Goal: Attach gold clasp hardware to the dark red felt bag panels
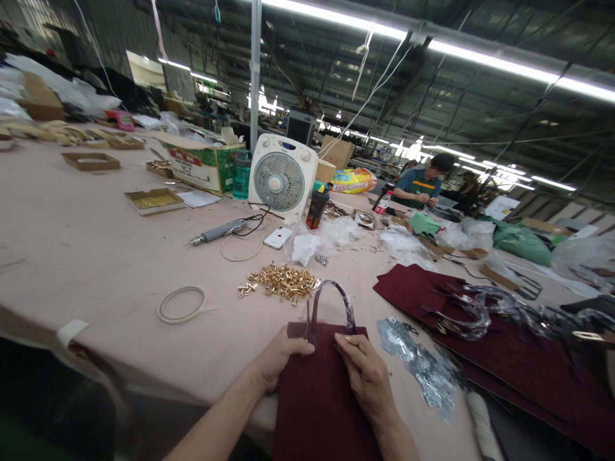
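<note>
From where I stand, the maroon panel is at the near edge of the table, upright-looking between the two hands, its lower part running out of view. The left hand holds its left edge, thumb flat on the front, fingers tucked behind. The right hand is drawn in narrow, fingertips against the front by the right end of the handle; whether something small is pinched there, I cannot tell.

I'd call this piece partway done: its handle is in place, arching above the top edge, but both ends are partly covered by the hands, so I can't say how firmly either is fixed. The plastic wrap is still on the handle.

Plenty seems left around it. A heap of gold fittings lies loose just beyond the panel, and flat metal plates are spread to the right. Farther right, more maroon pieces lie stacked, with wrapped handles on top; how many of those are finished, I can't make out. The power screwdriver lies on the far left, out of both hands
</note>
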Tool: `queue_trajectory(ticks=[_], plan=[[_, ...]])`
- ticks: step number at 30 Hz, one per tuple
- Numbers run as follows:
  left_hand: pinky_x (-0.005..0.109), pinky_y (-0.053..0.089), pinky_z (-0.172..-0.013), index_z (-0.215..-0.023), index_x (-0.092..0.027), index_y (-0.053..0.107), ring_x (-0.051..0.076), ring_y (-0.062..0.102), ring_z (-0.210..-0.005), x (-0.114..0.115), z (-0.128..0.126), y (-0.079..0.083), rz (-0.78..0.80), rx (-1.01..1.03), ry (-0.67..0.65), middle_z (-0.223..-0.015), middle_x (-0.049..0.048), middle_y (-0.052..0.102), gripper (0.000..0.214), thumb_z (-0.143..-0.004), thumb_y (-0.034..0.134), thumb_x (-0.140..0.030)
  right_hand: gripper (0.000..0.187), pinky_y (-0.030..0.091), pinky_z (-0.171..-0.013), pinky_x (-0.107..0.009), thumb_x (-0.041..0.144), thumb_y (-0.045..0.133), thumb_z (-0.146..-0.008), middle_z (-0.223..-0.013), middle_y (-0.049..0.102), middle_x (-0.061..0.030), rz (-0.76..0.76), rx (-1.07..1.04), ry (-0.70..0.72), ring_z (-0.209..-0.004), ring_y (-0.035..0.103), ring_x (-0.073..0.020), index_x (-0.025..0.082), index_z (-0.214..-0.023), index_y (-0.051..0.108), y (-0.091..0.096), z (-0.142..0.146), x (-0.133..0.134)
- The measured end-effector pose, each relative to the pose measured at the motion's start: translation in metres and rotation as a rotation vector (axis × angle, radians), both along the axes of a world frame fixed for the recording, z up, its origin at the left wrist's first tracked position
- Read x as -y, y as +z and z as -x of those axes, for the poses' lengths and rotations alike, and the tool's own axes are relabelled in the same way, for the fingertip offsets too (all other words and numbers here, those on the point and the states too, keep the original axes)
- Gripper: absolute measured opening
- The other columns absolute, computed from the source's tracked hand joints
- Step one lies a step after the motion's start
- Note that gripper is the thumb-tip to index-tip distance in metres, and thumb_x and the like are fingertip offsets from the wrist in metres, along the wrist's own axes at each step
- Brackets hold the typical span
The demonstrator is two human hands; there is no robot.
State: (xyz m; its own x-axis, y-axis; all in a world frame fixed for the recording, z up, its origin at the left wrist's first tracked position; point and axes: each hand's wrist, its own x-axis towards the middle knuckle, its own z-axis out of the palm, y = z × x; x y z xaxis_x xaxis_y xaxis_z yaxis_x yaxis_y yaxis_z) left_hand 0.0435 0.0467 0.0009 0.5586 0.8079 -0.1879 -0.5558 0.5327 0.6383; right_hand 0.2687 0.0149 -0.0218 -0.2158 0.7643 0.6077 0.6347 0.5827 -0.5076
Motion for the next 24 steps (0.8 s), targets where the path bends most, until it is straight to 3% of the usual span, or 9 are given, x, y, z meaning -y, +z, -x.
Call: queue_trajectory(ticks=[11, 17, 24], plan=[[0.039, 0.055, -0.09, -0.119, -0.014, 0.075, 0.028, 0.075, -0.092, -0.001, -0.005, -0.005, -0.04, -0.143, 0.032, -0.101, 0.0097, 0.081, 0.062, -0.058, 0.076, -0.008, 0.052, 0.066, -0.084, -0.028, 0.009, 0.046, -0.102, -0.117, 0.073, -0.0078, -0.042, 0.212, -0.094, -0.103, 0.075, -0.0209, 0.035, -0.143, 0.065, -0.01, 0.002, 0.011], [0.036, 0.056, -0.083, -0.113, -0.013, 0.077, 0.025, 0.075, -0.082, 0.0, -0.007, -0.003, -0.048, -0.138, 0.058, -0.092, 0.0084, 0.081, 0.052, -0.061, 0.074, -0.01, 0.051, 0.065, -0.09, -0.03, 0.011, 0.046, -0.103, -0.123, 0.071, -0.01, -0.039, 0.198, -0.088, -0.111, 0.073, -0.0218, 0.032, -0.147, 0.061, -0.009, 0.005, 0.013], [0.035, 0.057, -0.08, -0.105, -0.011, 0.078, 0.024, 0.074, -0.078, 0.002, -0.006, 0.003, -0.073, -0.118, 0.046, -0.09, 0.009, 0.08, 0.043, -0.063, 0.073, -0.012, 0.042, 0.062, -0.098, -0.031, 0.015, 0.054, -0.104, -0.127, 0.074, -0.0053, -0.092, 0.151, -0.118, -0.113, 0.074, -0.0211, 0.035, -0.139, 0.068, -0.01, 0.004, 0.012]])
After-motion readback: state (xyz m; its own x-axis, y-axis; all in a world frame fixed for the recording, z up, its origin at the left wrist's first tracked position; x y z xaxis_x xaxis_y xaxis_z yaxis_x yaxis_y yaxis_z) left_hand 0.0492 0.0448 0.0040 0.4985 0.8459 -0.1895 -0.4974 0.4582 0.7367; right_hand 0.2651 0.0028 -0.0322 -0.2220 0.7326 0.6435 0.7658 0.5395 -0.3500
